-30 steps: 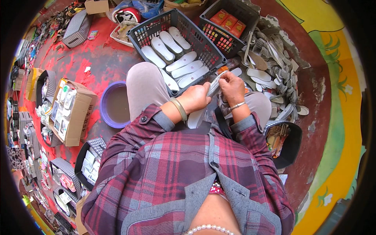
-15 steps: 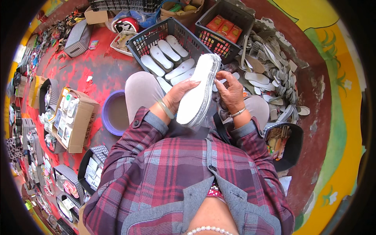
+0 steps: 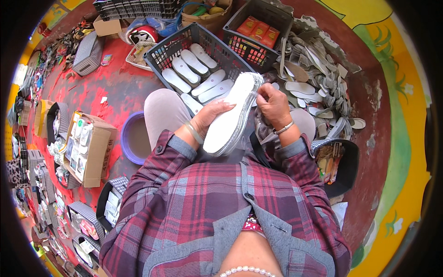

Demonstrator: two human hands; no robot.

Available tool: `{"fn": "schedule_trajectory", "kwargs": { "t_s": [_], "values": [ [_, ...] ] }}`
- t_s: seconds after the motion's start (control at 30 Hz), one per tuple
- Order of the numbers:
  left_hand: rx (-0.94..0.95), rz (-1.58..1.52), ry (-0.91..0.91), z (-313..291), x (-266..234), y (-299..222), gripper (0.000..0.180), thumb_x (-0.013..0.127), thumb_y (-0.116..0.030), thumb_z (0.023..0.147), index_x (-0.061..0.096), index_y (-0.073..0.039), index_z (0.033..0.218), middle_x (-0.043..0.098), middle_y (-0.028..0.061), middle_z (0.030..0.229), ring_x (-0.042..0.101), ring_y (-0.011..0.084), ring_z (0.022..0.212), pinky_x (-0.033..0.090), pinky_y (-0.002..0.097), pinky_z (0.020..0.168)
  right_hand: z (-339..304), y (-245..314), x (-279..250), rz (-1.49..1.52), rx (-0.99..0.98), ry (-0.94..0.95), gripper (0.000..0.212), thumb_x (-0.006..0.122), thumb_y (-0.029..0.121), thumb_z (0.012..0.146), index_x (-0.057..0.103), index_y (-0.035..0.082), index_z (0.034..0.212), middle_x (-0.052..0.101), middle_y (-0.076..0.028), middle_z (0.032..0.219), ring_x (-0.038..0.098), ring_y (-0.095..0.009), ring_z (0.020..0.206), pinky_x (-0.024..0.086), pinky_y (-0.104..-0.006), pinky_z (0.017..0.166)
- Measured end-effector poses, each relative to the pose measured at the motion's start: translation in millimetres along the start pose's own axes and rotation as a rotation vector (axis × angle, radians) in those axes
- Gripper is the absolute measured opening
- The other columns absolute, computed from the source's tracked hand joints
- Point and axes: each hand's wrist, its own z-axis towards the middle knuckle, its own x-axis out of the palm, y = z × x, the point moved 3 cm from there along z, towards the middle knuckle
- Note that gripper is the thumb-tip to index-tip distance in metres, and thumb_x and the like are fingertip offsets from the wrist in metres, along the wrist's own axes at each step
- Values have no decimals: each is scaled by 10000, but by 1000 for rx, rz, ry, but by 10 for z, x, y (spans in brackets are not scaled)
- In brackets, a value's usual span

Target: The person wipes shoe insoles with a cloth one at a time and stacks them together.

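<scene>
A stack of white shoe insoles (image 3: 233, 115) stands slanted in front of me, its thin layers showing along the right side. My left hand (image 3: 208, 119) is closed round its left edge, thumb on the top insole. Beside the stack's upper right edge, my right hand (image 3: 274, 107) has its fingers curled and pinched together. Whether anything small is between those fingertips I cannot make out. Just beyond, more insole stacks (image 3: 210, 85) lie in rows inside a dark plastic crate (image 3: 233, 54).
A second crate (image 3: 256, 57) holds orange boxes (image 3: 258, 30). Loose insoles and grey scraps (image 3: 318, 74) are heaped at right. At left stand a purple basin (image 3: 127, 138) and a cardboard box (image 3: 104, 150) of packaged goods. A dark bin (image 3: 348, 164) sits by my right arm.
The insole stack has come slightly lower and nearer to me, still in my left hand. My right hand's fingers have curled in more tightly near its upper edge.
</scene>
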Motion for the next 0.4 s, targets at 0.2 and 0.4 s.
{"fn": "schedule_trajectory", "kwargs": {
  "t_s": [0.2, 0.4],
  "values": [
    [-54, 25, -6, 91, -124, 50, 368, 523, -175, 894, 492, 37, 1193, 653, 133, 956, 673, 184, 736, 565, 276, 651, 94, 11, 1, -307, -81, -190, 91, 591, 160, 799, 524, 111, 837, 609, -85, 714, 607, -312, 647, 468, -392, 555],
    [26, -143, -9, -8, -30, -37, 383, 522, -203, 897, 506, 37, 1195, 658, 151, 970, 677, 206, 783, 564, 308, 686, 120, -475, 230, 451, 194, -40, 216, 598, 193, 874, 577, 52, 1037, 686, -78, 838, 661, -223, 739, 499, -306, 666]
  ]
}}
